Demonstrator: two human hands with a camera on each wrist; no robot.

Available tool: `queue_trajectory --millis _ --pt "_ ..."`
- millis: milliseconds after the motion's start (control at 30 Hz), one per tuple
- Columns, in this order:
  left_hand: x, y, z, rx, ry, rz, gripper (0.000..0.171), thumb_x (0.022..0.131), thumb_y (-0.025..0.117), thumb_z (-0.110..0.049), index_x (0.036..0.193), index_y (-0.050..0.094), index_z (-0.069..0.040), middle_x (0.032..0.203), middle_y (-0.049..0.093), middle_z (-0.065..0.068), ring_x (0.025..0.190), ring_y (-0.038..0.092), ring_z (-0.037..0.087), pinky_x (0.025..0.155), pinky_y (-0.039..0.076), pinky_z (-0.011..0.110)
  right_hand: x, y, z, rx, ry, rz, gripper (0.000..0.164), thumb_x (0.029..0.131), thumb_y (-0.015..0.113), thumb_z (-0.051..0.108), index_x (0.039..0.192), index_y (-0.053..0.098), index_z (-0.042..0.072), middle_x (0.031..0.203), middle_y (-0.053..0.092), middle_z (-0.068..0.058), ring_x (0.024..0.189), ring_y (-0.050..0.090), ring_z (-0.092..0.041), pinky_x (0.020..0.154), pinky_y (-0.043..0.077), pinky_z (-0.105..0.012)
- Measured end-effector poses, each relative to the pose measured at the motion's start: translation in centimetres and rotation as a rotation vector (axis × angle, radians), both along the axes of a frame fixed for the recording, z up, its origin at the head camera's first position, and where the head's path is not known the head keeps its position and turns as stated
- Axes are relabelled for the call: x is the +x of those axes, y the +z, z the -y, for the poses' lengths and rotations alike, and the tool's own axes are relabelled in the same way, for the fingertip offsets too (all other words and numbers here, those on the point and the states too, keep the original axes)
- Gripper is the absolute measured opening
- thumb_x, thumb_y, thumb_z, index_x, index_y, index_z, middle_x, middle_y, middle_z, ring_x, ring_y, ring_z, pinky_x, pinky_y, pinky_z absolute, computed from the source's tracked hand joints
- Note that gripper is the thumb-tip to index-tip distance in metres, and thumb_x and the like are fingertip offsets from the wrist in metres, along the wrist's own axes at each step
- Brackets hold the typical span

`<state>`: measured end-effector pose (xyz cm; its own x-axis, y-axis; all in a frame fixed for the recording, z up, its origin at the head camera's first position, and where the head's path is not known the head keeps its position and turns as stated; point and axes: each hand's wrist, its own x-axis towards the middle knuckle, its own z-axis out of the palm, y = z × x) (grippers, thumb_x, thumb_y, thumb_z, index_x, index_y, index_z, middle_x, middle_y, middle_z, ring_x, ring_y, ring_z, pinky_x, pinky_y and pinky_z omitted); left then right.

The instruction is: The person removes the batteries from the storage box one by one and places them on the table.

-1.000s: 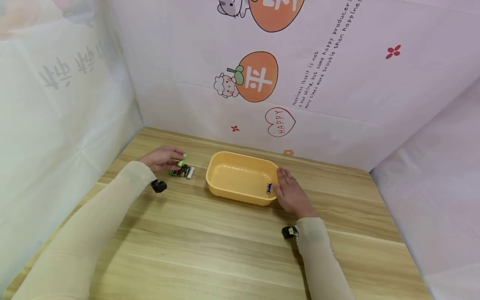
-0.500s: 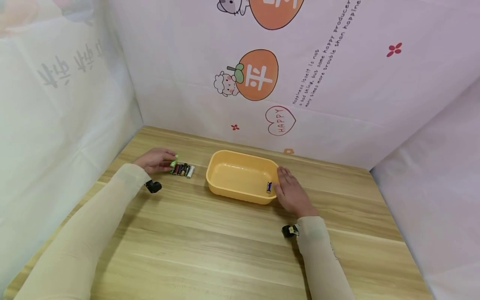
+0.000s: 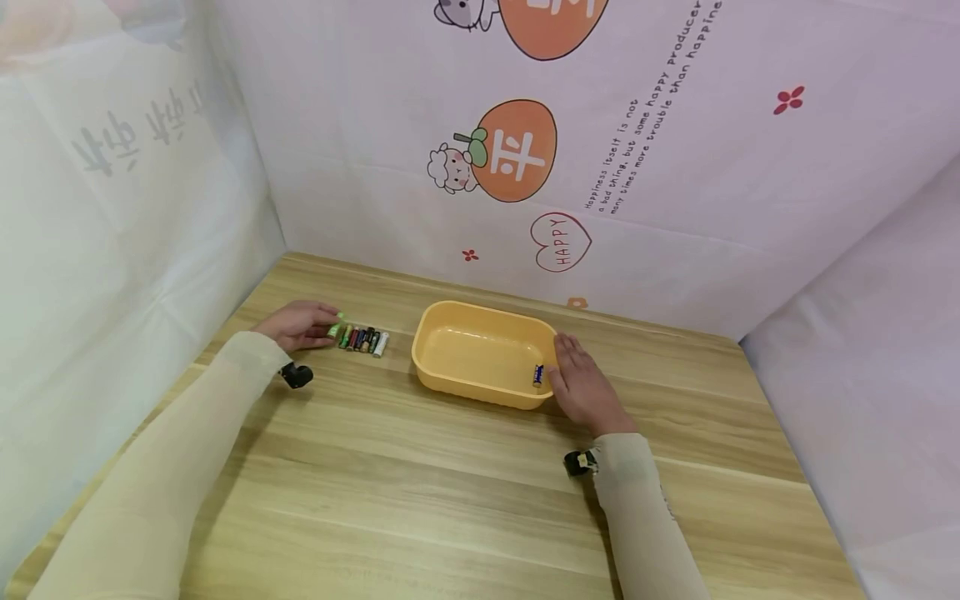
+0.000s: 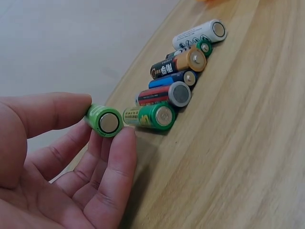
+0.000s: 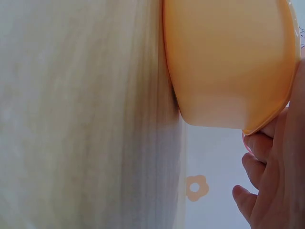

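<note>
My left hand (image 4: 71, 162) pinches a light green battery (image 4: 106, 120) between thumb and fingertips. In the left wrist view, its flat end faces the camera. A darker green battery (image 4: 151, 116) is right beside it, heading a row of several on the table. Along that row lie a red battery (image 4: 164, 94), a blue one (image 4: 172, 79), a black and copper one (image 4: 178, 63) and a white one (image 4: 200, 35). On the right, my right hand (image 3: 588, 387) rests with extended fingers on the end rim of a yellow plastic basin (image 3: 480, 396). Inside the basin lies a blue battery (image 3: 538, 376).
The wooden table (image 3: 420, 500) meets a white printed cloth wall (image 3: 360, 150) at the back. More cloth hangs at left and right. The basin stands to the right of the battery row, with a strip of bare wood between them.
My left hand has moved left with the light green battery, from over the row to its left end, uncovering the other batteries. My right hand and the basin stay in place.
</note>
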<state>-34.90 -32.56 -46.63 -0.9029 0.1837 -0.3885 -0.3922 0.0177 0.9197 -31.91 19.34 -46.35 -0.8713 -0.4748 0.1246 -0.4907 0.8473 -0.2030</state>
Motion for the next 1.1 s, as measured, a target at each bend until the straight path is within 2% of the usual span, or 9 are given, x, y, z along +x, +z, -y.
queue_trajectory --millis 233,467,733,1100 --pt "0.4 0.2 0.1 -0.043 -0.006 -0.008 0.055 0.1 0.054 -0.007 0.145 0.028 0.009 0.11 0.057 0.008 0.093 0.06 0.016 0.092 0.052 0.033 0.1 0.1 0.0 -0.016 -0.004 -0.001 0.059 0.107 0.031 0.03 0.154 0.013 -0.002 0.159 0.014 -0.018 0.146 0.008 -0.031 0.118 0.013 -0.047" --pt "0.5 0.0 0.5 -0.164 0.015 -0.022 0.048 0.098 0.057 -0.005 0.139 0.037 0.01 0.105 0.06 0.007 0.086 0.063 0.014 0.085 0.056 0.031 -0.1 -0.1 0.0 -0.012 0.002 -0.024 0.059 0.107 0.031 0.029 0.154 0.013 -0.002 0.159 0.016 -0.019 0.146 0.009 -0.032 0.118 0.014 -0.046" --pt "0.4 0.0 0.2 -0.192 0.052 -0.007 0.043 0.095 0.061 -0.004 0.132 0.043 0.009 0.1 0.062 0.006 0.083 0.064 0.014 0.081 0.057 0.028 -0.1 -0.2 0.0 -0.012 0.003 -0.021 0.059 0.107 0.031 0.028 0.153 0.014 -0.003 0.158 0.016 -0.021 0.145 0.013 -0.036 0.117 0.015 -0.049" --pt "1.1 0.9 -0.9 -0.338 0.076 -0.037 0.033 0.095 0.062 -0.007 0.122 0.053 0.01 0.095 0.063 0.006 0.08 0.063 0.013 0.077 0.057 0.028 0.0 0.0 0.1 -0.015 0.002 -0.013 0.059 0.107 0.03 0.029 0.154 0.013 -0.002 0.159 0.015 -0.02 0.146 0.011 -0.034 0.118 0.014 -0.047"
